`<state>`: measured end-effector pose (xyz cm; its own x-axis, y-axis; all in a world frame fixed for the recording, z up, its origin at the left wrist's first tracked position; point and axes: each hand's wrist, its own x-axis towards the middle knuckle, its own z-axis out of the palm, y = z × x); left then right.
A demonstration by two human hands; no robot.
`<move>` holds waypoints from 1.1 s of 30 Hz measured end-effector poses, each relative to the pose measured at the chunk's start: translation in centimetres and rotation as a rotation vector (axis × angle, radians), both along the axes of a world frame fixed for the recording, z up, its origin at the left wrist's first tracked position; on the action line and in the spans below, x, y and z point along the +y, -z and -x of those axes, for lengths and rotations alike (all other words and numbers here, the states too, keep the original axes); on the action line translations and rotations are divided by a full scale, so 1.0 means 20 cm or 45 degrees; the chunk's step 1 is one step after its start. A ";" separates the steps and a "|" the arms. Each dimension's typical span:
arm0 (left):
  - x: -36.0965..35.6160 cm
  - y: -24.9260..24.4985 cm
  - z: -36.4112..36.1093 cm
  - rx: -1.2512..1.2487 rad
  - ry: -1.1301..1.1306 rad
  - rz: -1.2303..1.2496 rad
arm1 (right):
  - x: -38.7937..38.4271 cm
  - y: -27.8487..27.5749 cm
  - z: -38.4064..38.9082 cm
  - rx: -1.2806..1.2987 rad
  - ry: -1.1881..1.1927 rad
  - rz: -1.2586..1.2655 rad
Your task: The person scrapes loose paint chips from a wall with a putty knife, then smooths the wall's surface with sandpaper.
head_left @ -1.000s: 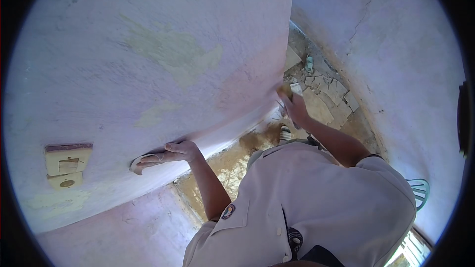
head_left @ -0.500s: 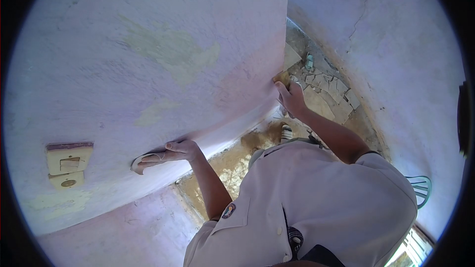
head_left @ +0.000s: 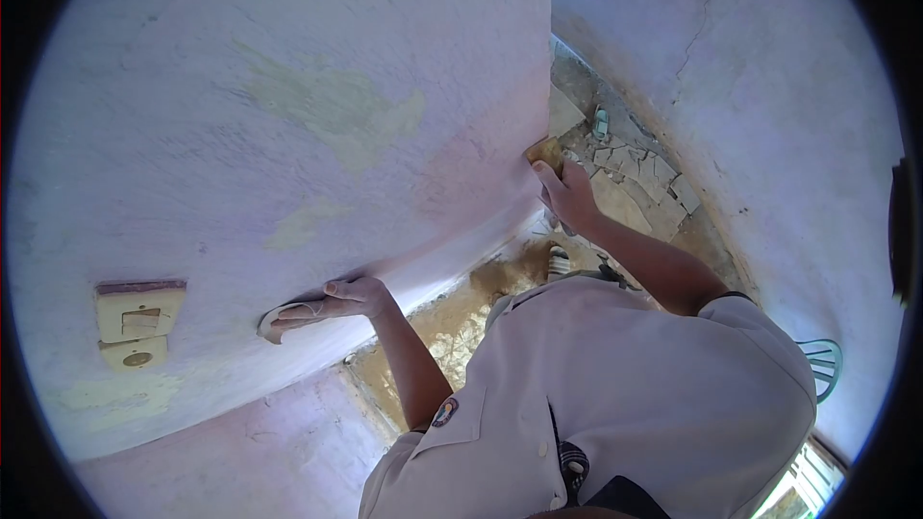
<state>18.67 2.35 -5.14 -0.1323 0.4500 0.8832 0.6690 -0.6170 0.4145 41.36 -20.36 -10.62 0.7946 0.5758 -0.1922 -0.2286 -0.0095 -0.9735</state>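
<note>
My left hand (head_left: 348,299) lies nearly flat along the painted wall (head_left: 433,58), fingers stretched over a pale, curled piece of sandpaper (head_left: 271,327) that sticks out past the fingertips. The sandpaper touches the wall to the right of a switch plate. At the wall's end edge, my right hand (head_left: 570,194) grips a tan sanding block (head_left: 545,152), thumb on the near side. Its other fingers are partly hidden behind the block and the wall corner. The wall has scratch marks and a bare greenish patch (head_left: 346,106).
A switch and socket plate (head_left: 140,325) sits on the wall at left. Broken tiles (head_left: 654,178) and a small pale green object (head_left: 601,123) lie on the floor beyond the wall's edge. A green chair (head_left: 824,368) stands at right, by a cracked wall (head_left: 750,86).
The sanding block and my right hand have shifted very slightly left along the wall's edge. My left hand stays almost in place; the whole view has moved a little.
</note>
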 end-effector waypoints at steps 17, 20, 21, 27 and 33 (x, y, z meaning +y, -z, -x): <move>-0.04 -0.03 -0.02 0.000 -0.063 0.057 | -0.19 0.24 0.09 -0.054 -0.012 0.290; -0.03 -0.02 -0.01 -0.011 -0.095 0.090 | -0.12 0.22 0.03 -0.076 -0.016 0.347; -0.03 -0.01 -0.01 -0.015 -0.106 0.103 | -0.08 0.18 0.00 -0.082 -0.007 0.363; -0.02 -0.02 0.00 0.018 -0.042 0.020 | -0.13 0.19 0.05 0.045 0.115 0.221; -0.04 -0.04 -0.03 -0.018 -0.030 0.025 | -0.12 0.21 0.03 -0.075 0.000 0.316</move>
